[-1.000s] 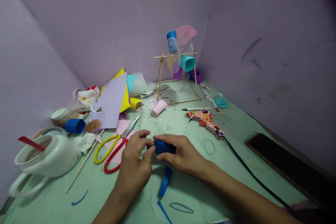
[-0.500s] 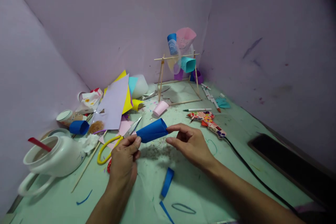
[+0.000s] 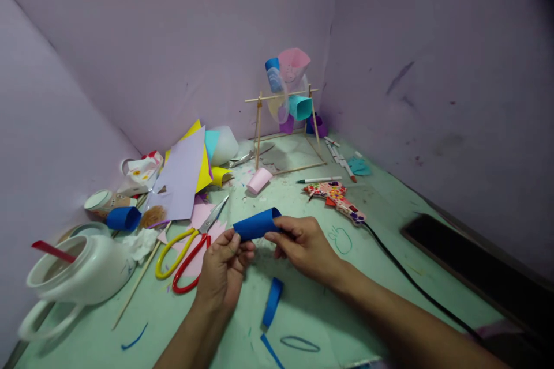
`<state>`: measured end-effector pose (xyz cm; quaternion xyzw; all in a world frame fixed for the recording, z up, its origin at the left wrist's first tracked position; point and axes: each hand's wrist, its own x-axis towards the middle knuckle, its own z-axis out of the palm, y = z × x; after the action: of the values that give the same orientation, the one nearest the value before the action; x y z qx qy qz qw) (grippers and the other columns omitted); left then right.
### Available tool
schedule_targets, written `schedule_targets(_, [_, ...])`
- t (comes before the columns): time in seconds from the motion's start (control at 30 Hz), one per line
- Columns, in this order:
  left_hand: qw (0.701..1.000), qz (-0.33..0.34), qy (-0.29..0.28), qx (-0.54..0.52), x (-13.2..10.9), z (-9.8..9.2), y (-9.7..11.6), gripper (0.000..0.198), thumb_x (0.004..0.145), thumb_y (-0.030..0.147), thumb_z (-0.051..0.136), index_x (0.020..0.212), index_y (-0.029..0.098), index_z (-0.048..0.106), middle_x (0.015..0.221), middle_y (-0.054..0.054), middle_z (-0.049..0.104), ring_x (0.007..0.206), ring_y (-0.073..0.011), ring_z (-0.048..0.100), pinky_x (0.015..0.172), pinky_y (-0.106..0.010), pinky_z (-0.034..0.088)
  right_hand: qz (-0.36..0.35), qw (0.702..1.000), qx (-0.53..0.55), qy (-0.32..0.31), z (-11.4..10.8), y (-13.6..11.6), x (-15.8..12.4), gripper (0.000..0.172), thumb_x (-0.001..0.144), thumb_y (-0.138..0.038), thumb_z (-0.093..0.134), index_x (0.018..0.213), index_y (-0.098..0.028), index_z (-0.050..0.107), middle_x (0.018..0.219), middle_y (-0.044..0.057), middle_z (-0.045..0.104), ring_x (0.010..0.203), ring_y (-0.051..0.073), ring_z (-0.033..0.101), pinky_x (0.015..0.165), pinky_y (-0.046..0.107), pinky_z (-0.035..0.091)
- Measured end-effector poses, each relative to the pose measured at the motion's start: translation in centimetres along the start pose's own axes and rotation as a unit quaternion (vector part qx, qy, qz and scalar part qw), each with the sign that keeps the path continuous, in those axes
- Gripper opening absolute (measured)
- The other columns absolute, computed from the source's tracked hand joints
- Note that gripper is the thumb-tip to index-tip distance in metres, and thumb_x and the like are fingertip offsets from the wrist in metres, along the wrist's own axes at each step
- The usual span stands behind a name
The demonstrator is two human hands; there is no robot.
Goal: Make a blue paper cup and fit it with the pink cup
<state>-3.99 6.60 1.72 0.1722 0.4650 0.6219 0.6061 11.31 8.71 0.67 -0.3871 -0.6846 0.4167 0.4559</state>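
Note:
A blue paper tube [image 3: 256, 225] is held level between both hands above the table. My left hand [image 3: 225, 262] pinches its left end between thumb and fingers. At the right end, my right hand [image 3: 300, 242] grips the rim with thumb and forefinger. Scissors [image 3: 201, 242] with one yellow and one red handle lie left of my left hand, on pink paper scraps. Below the tube, a curled blue paper strip [image 3: 272, 301] rests on the table, with a thin blue sliver [image 3: 272, 351] near it.
Behind stands a stick frame [image 3: 258, 132] carrying a wheel with coloured paper cups. A patterned glue gun [image 3: 337, 199] lies at right, its black cord running towards me. At left are a white pot [image 3: 95, 279] and stacked coloured paper [image 3: 182, 179]. A dark phone-like slab [image 3: 467, 265] lies far right.
My right hand has closed on the tube's right end, where its fingers were spread at the rim before. The tube has come slightly lower, and the scissors' red handle is now uncovered.

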Motion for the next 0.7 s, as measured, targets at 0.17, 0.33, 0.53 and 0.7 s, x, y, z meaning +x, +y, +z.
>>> schedule_targets(0.17, [0.997,-0.063,-0.030,-0.022,0.0,-0.1,-0.4,0.007,0.067,0.002,0.064,0.063,0.007,0.064,0.052,-0.006,0.062,0.045,-0.0127,0.060,0.038,-0.018,0.050,-0.041,0.997,-0.057,0.020,-0.6,-0.5,0.1,0.014,0.079,-0.017,0.057,0.067,-0.016,0.064,0.053,-0.002,0.056,0.048,0.010,0.052,0.048,0.020,0.039])
schedule_targets(0.33, [0.998,-0.044,-0.029,-0.023,0.4,-0.4,-0.8,0.006,0.063,0.000,0.066,0.063,0.006,0.066,0.057,-0.008,0.066,0.049,-0.0130,0.062,0.049,-0.020,0.055,-0.071,0.995,-0.060,0.032,-0.5,-0.7,0.2,0.008,0.076,-0.021,0.063,0.071,-0.015,0.067,0.061,0.000,0.062,0.056,0.011,0.053,0.055,0.022,0.041])
schedule_targets(0.53, [0.999,-0.021,-0.048,0.001,-0.2,0.0,-0.7,0.009,0.056,0.007,0.074,0.061,0.005,0.066,0.056,-0.009,0.066,0.051,-0.0178,0.064,0.045,-0.023,0.054,-0.061,0.996,-0.055,0.028,-0.7,-0.9,0.3,0.016,0.077,-0.023,0.062,0.062,-0.016,0.061,0.062,0.001,0.061,0.059,0.013,0.055,0.057,0.025,0.043])
schedule_targets(0.7, [0.997,0.046,0.055,-0.036,0.5,-0.2,1.9,0.011,0.071,0.006,0.058,0.061,0.012,0.059,0.052,-0.003,0.061,0.045,-0.0126,0.059,0.041,-0.019,0.050,-0.032,0.992,-0.092,0.084,-0.7,-1.9,-0.3,0.016,0.081,-0.032,0.056,0.086,-0.019,0.063,0.097,0.009,0.067,0.083,0.019,0.062,0.069,0.030,0.048])
